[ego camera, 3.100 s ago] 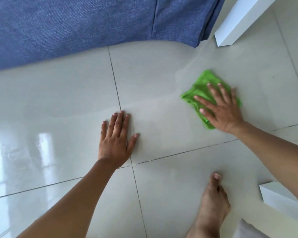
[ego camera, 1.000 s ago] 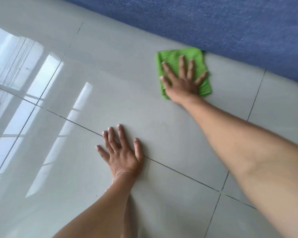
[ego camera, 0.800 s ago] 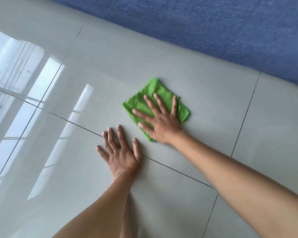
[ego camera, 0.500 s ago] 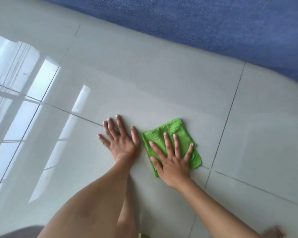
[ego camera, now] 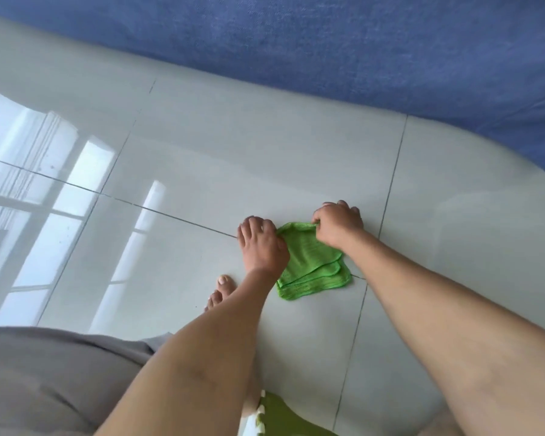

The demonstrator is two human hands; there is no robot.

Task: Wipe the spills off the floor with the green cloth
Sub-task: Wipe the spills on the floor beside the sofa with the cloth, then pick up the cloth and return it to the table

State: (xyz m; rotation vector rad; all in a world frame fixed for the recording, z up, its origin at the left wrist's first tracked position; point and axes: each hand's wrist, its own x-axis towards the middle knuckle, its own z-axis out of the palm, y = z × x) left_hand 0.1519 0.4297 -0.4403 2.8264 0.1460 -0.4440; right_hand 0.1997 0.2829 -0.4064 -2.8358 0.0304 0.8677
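Observation:
The green cloth lies folded in layers on the glossy pale tile floor, over a grout crossing. My left hand pinches the cloth's far left corner. My right hand pinches its far right corner, fingers curled on the top edge. Both hands hold the far edge slightly raised while the near edge rests on the tile. No spill is plainly visible on the floor around the cloth.
A blue fabric sofa runs along the far side. My bare left foot stands just left of the cloth, partly behind my left forearm. My grey-clad knee fills the lower left. Green clothing shows at the bottom edge.
Half a second ago both hands lay flat, the right pressing the cloth. Now both hands have closed on the cloth's far corners, and my foot and knee have come into view.

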